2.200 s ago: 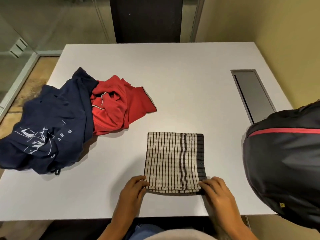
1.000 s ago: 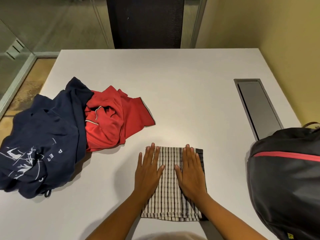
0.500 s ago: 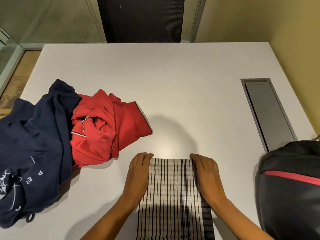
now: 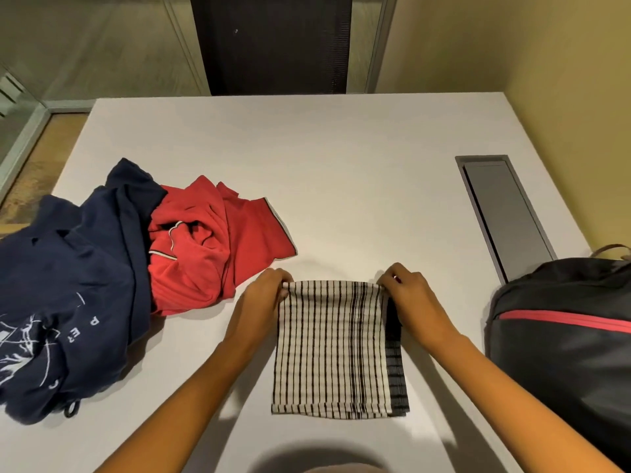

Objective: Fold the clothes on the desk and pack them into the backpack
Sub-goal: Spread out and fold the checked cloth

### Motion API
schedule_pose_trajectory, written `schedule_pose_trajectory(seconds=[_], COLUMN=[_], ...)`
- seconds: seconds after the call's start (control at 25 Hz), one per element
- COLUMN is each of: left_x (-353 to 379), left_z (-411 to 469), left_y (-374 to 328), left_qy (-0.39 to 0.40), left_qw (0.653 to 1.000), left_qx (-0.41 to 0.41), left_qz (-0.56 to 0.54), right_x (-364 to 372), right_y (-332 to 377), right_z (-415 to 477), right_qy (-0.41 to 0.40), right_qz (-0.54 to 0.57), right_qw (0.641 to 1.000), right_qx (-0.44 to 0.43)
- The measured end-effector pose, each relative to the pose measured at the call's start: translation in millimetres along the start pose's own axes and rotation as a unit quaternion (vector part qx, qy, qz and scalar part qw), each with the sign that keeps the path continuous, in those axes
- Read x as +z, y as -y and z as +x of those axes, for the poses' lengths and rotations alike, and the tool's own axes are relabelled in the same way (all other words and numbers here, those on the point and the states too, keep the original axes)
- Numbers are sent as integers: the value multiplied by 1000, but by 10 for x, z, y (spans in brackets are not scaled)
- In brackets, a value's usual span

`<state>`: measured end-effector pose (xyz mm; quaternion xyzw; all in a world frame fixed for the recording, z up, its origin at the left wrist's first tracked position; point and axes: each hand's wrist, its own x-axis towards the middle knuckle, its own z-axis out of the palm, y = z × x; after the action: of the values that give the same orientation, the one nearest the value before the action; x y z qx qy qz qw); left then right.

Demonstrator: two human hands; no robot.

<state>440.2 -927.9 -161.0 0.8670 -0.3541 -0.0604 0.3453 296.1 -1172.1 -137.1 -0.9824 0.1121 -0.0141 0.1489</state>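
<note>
A folded striped cloth (image 4: 333, 349) is laid flat on the near middle of the white desk (image 4: 341, 172), straight in front of the person; its long axis is set running away from the person, near edge to far edge, and it is only a little longer than it is wide. It is cream, crossed by thin black stripes that follow the long axis, with fainter lines across them; the stripes are crowded darker towards the right, and a dark grey band of an under layer is shown along the right edge; stacked layers are seen at the near edge.

The far left corner of the cloth is pinched by the left hand (image 4: 264, 295), fingers curled over the edge; the far right corner is pinched in the same way by the right hand (image 4: 408, 295); the far edge between them is slightly rolled up off the desk.

A black backpack (image 4: 563, 339) with a red stripe is set at the right, near the cloth but apart from it. To the left, a crumpled red polo shirt (image 4: 218, 247) is heaped just beside the left hand; it is overlapped by a navy T-shirt (image 4: 68, 285) with white print, spread to the desk's left edge. Further back on the right, a grey cable hatch (image 4: 505, 213) is let into the desk; a black panel (image 4: 273, 42) is seen beyond the far edge.
</note>
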Motion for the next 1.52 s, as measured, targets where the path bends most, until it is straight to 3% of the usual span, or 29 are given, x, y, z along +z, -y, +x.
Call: schedule_pose_trajectory(seconds=[0.12, 0.28, 0.48, 0.64, 1.36, 1.52], left_x=[-199, -296, -168, 8, 174, 179], left_z=[-71, -521, -1094, -1380, -1627, -1651], left_y=[-102, -250, -49, 46, -148, -123], left_qy=[-27, -16, 24, 48, 24, -1], left_qw=[998, 997, 998, 997, 988, 986], left_qx=[59, 62, 36, 17, 35, 68], left_qz=[8, 34, 47, 60, 148, 153], right_x=[-163, -128, 166, 450, 651, 576], right_y=[9, 105, 272, 267, 341, 409], right_z=[-203, -674, -1247, -1492, -1660, -1740], right_qy=[-83, -137, -139, -92, -85, -18], right_qz=[-34, -29, 14, 34, 129, 106], right_qw=[994, 985, 978, 988, 985, 990], right_qx=[-61, -97, -152, -118, 74, 90])
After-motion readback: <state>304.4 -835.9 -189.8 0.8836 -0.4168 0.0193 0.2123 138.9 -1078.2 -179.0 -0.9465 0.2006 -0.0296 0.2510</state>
